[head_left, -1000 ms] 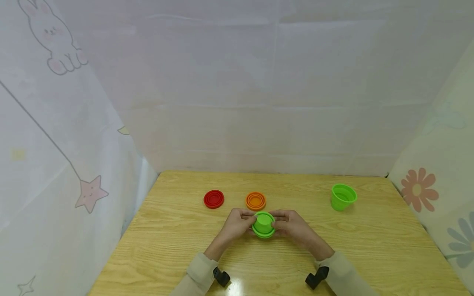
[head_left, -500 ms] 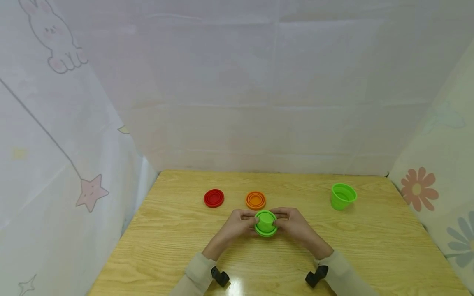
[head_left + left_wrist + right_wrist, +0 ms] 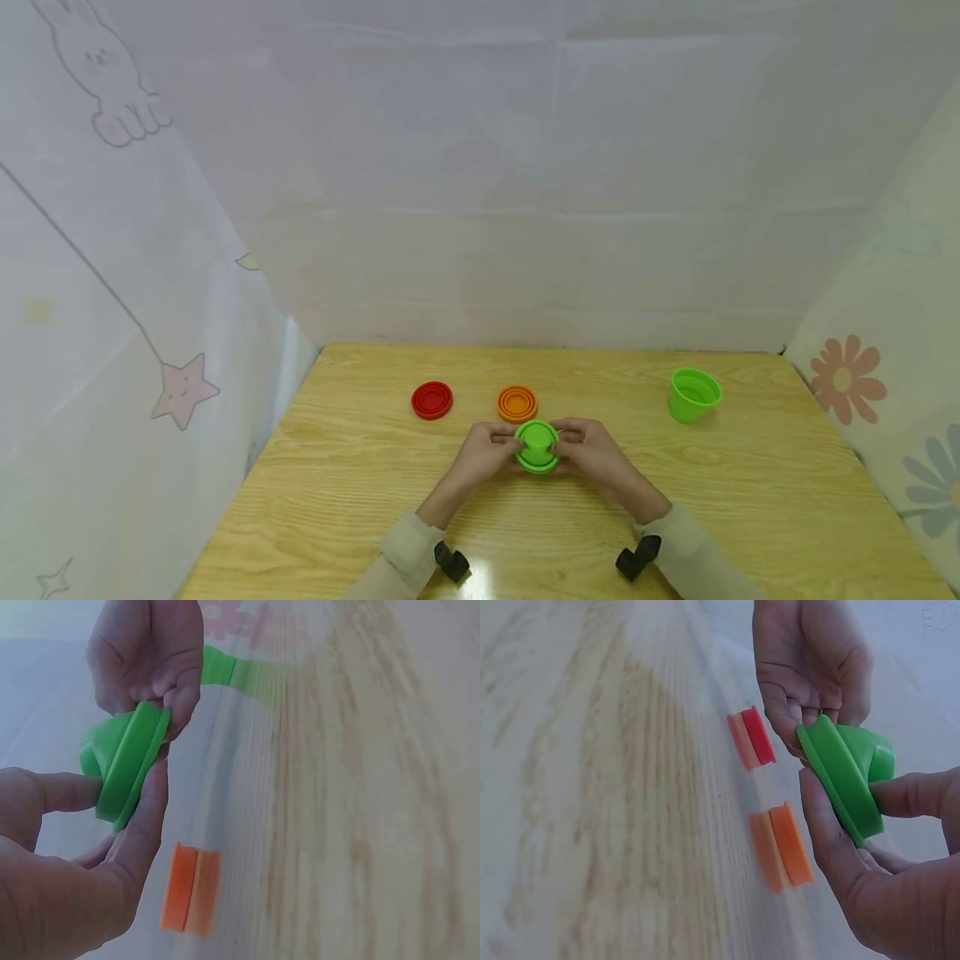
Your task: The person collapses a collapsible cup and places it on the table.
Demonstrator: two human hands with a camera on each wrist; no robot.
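Observation:
Both hands hold a green collapsible cup (image 3: 537,434) over the front middle of the table, its base side up. My left hand (image 3: 482,454) pinches the rim from the left, thumb on top and fingers underneath. From the right, my right hand (image 3: 596,460) grips it the same way. In the right wrist view, the middle of the cup (image 3: 841,769) bulges out of the thick rim, dented where the thumb presses. The left wrist view shows the cup (image 3: 124,757) tilted, with fingers along its flat side. Some fingertips are hidden behind it.
Beyond the hands, a flattened orange collapsible cup (image 3: 517,403) lies on the wooden table (image 3: 337,492). A flattened red one (image 3: 432,401) is left of it. An expanded green cup (image 3: 693,396) stands at the back right. Printed cloth (image 3: 480,208) hangs around the table.
The green cup's raised middle has become lower and more dented between my thumbs. Both hands have stayed in nearly the same place, with the cup shifted slightly away from me.

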